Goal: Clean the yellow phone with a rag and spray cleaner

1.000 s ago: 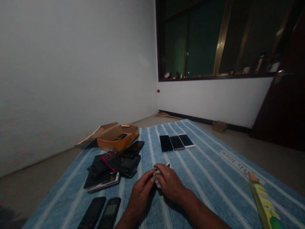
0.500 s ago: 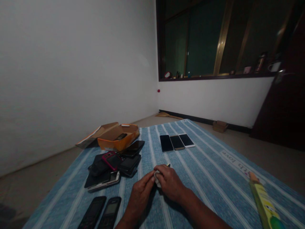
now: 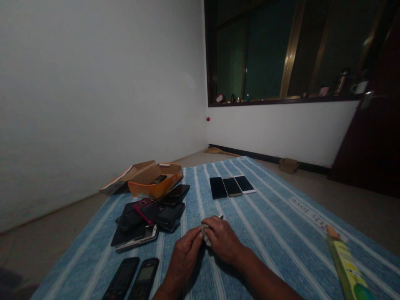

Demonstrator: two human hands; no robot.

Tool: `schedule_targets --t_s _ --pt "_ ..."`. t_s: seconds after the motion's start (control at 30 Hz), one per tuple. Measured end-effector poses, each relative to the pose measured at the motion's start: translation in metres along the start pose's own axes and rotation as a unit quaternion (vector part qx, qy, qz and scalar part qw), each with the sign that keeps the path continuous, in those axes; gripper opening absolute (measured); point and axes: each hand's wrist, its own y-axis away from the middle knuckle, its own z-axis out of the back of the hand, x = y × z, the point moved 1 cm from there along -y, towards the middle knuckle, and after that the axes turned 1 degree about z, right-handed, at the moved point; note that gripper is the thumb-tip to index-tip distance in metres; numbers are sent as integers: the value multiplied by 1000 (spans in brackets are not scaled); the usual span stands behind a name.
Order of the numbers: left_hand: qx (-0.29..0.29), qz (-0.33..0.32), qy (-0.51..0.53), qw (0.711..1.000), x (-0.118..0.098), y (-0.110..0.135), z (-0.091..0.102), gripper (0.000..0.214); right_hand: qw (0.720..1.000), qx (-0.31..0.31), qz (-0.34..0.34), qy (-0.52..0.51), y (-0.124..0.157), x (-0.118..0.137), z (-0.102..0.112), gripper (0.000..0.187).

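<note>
Whitish cloth [image 3: 205, 237], between the fingers [image 3: 211, 223], partly covered

small crumpled whitish wad [image 3: 206, 238], cloth or tissue, bunched and partly hidden, at six o'clock in view, slim pale-edged object [image 3: 221, 217], mostly covered, tip showing at one o'clock from it

The person's right grip [image 3: 223, 237] is holding a pale cloth [image 3: 206, 238] and touching the left grip [image 3: 184, 251]. Three phones [image 3: 232, 187] are lying in a row ahead, while a heap of phones [image 3: 148, 211] is sitting beside an open orange box [image 3: 150, 190].
</note>
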Motion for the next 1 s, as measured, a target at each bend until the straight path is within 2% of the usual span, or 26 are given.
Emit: schedule_targets --t_s 0.17,0.43,0.7,1.0 --pt "15 -8 -19 1000 2 1 -1 36 1000 7 -9 -6 -1 1 1 28" --pt "19 41 6 999 2 3 -3 37 1000 -16 10 -5 1 -1 -3 20" --pt "-16 78 71 994 1 6 -7 39 998 -6 57 5 7 7 -11 20" --pt "-13 64 52 997 -1 6 -7 38 998 -2 57 -28 1 -2 -2 19"
